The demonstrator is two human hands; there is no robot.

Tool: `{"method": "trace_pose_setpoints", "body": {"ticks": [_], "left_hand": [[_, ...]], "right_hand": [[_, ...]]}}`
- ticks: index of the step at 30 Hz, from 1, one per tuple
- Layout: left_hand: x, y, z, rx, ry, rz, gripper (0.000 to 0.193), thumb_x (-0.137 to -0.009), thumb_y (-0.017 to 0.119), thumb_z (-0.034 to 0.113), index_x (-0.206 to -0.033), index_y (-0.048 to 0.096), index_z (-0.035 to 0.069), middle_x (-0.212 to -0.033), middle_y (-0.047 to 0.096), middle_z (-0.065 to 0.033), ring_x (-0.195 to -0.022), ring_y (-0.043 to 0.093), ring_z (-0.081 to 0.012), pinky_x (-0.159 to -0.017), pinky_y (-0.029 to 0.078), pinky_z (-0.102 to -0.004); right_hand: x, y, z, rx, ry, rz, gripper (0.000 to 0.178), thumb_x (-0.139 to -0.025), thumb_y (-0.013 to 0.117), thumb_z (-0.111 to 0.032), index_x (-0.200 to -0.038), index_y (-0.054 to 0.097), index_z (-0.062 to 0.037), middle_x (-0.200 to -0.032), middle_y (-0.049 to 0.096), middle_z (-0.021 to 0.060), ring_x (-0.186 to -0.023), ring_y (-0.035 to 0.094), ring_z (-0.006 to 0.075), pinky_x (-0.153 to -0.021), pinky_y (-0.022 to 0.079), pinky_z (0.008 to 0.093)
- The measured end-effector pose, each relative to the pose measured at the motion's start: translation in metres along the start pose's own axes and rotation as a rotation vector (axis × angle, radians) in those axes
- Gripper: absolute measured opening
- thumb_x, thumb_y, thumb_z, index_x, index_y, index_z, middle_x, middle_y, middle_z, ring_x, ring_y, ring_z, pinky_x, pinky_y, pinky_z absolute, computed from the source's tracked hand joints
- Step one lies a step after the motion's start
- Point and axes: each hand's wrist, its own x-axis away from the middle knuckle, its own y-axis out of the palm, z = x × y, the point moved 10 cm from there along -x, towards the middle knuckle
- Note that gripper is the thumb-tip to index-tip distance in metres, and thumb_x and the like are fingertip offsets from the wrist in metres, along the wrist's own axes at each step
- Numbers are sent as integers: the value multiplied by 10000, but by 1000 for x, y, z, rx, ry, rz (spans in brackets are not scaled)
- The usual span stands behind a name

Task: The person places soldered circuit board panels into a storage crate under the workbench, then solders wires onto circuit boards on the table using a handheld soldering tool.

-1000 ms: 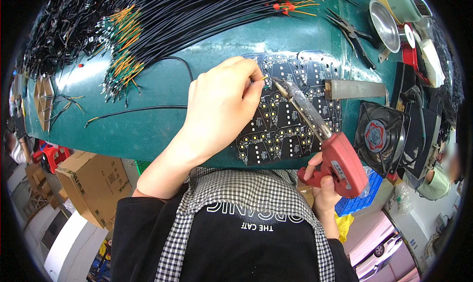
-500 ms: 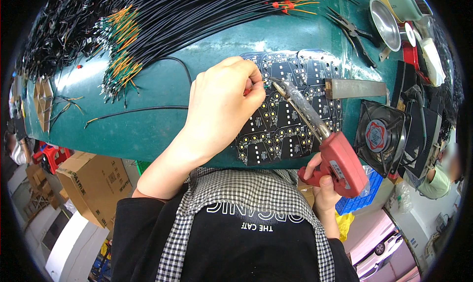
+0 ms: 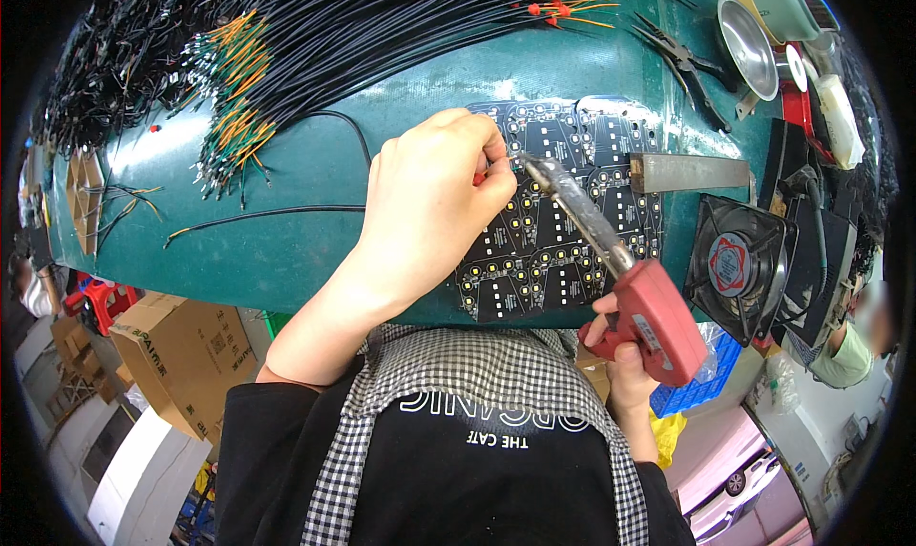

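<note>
My left hand (image 3: 429, 198) is closed in a pinch over the left part of a black circuit board panel (image 3: 549, 217) with rows of small yellowish-white parts. A thin wire end with a bit of red shows at its fingertips. A black cable (image 3: 277, 214) runs from the left to behind this hand; whether it is the same wire is hidden. My right hand (image 3: 625, 365) is wrapped round the grip of a red soldering gun (image 3: 660, 322). The gun's long metal barrel slants up and left, and its tip is at the wire end beside my left fingertips.
A metal bar (image 3: 692, 173) rests at the panel's right edge, near a black fan (image 3: 741, 267). Pliers (image 3: 685, 69) and a metal bowl (image 3: 746, 48) lie farther back. Bundled black cables (image 3: 382, 40) cover the far side of the green table (image 3: 286, 269). Another person's arm (image 3: 840, 360) shows at right.
The soldering gun has rolled slightly in my right hand, and its body has shifted a little down and left. My left hand has stayed in place.
</note>
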Motion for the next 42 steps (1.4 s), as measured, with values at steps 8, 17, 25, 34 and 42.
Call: {"method": "trace_pose_setpoints", "body": {"ticks": [8, 17, 25, 34, 42], "left_hand": [[0, 0, -1, -19, -33, -22, 66, -759, 674, 85, -766, 631, 36, -750, 635, -89, -663, 652, -283, -620, 515, -383], [1, -1, 1, -13, -19, 4, 68, -759, 671, 90, -775, 640, 31, -738, 634, -92, -661, 652, -270, -621, 517, -372], [0, 0, -1, -13, -36, -4, 68, -760, 669, 95, -767, 637, 35, -738, 634, -92, -667, 652, -273, -626, 517, -379], [-1, -1, 0, -34, -36, -15, 74, -760, 672, 101, -768, 635, 38, -745, 637, -91, -669, 648, -278, -624, 513, -385], [-11, 0, 11, -115, 50, -98, 78, -784, 660, 99, -813, 653, 27, -755, 630, -97, -678, 619, -255, -640, 493, -364]], "right_hand": [[-5, -7, -13, -63, -58, -9, 741, -874, 702, -460, -1339, 420, 44, -1094, 606, 192, -660, 573, 169, -566, 493, 280], [-8, 3, -4, -19, 11, -97, 665, -872, 715, -420, -1275, 486, 56, -938, 609, 131, -682, 584, 161, -606, 491, 300], [-9, 2, 0, -50, 43, -113, 674, -858, 736, -421, -1278, 490, 46, -979, 612, 140, -695, 596, 168, -629, 514, 309], [-9, -11, -14, -74, -111, 0, 733, -890, 685, -447, -1346, 401, 52, -1078, 611, 210, -639, 594, 186, -559, 489, 293], [-5, -33, -12, -201, -100, 81, 763, -868, 715, -426, -1363, 402, 62, -1121, 604, 224, -707, 628, 203, -594, 537, 313]]}}
